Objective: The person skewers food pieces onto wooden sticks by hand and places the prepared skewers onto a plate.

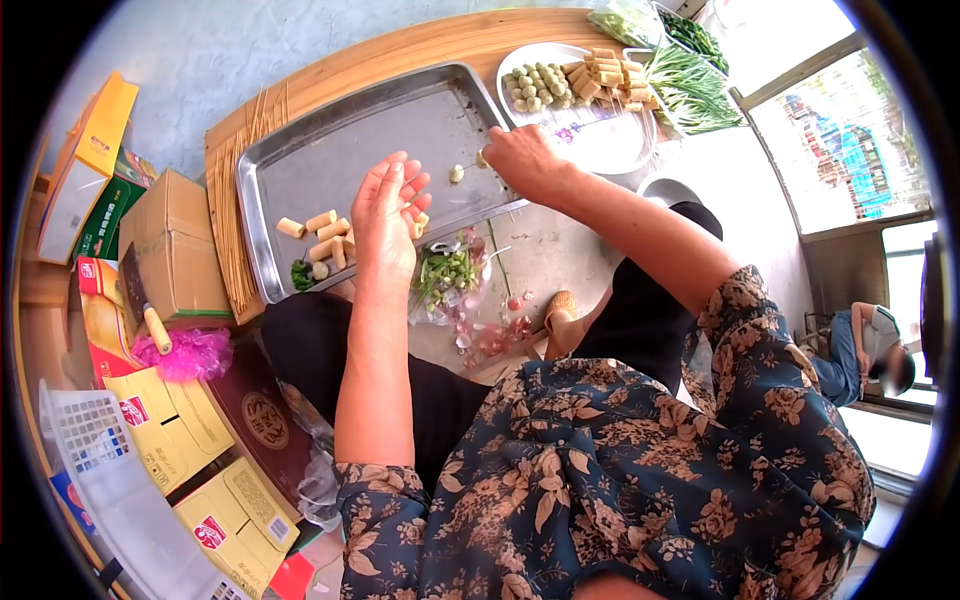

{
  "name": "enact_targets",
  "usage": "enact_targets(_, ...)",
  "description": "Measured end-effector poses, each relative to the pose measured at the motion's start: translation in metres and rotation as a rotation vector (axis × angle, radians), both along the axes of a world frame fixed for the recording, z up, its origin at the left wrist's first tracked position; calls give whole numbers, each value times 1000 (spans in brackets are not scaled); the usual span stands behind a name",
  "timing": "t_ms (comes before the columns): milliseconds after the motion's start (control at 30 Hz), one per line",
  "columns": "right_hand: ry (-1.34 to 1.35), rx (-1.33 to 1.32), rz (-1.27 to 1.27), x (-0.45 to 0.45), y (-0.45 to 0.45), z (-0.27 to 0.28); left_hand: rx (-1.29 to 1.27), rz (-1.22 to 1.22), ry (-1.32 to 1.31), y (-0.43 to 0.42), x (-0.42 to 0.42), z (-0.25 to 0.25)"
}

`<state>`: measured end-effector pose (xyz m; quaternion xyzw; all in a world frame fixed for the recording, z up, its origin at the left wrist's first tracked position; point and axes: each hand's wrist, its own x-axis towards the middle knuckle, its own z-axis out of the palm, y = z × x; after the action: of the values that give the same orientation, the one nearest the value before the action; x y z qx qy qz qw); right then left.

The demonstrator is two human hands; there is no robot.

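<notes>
My left hand (385, 215) is raised over the near side of a metal tray (370, 125), palm turned up, fingers loosely curled and apart. Beneath and beside it lie several pale tan cylindrical pieces (325, 248) and a green leafy bit (302, 274). My right hand (525, 162) is closed in a pinch at the tray's right rim. A small pale spot shows by its fingertips, too small to name. One pale greenish ball (457, 173) rests on the tray left of that hand. Past it, a white plate (630, 155) carries greenish balls (538, 85) and tan rolls (608, 78).
Thin wooden skewers (228, 220) lie along the tray's left side. Green chives (690, 90) are at the back right. Cut greens (448, 272) sit in plastic below the tray. Boxes (175, 245) and a white basket (110, 480) stand left. Another person (860, 350) sits at far right.
</notes>
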<state>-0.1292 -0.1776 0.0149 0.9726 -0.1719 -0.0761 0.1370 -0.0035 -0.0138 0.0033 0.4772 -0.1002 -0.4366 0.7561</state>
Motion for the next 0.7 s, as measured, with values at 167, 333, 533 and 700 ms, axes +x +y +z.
enact_targets(167,7,-12,23,2,-1,-2,-3,-3,13,1,1,1)
enact_targets(333,39,-12,20,4,-2,1,-4,-2,11,0,-1,2)
enact_targets(533,88,-12,24,12,5,3,-12,-2,8,0,-1,1)
enact_targets(700,124,-48,62,12,11,-8,-14,-3,3,-2,0,-1)
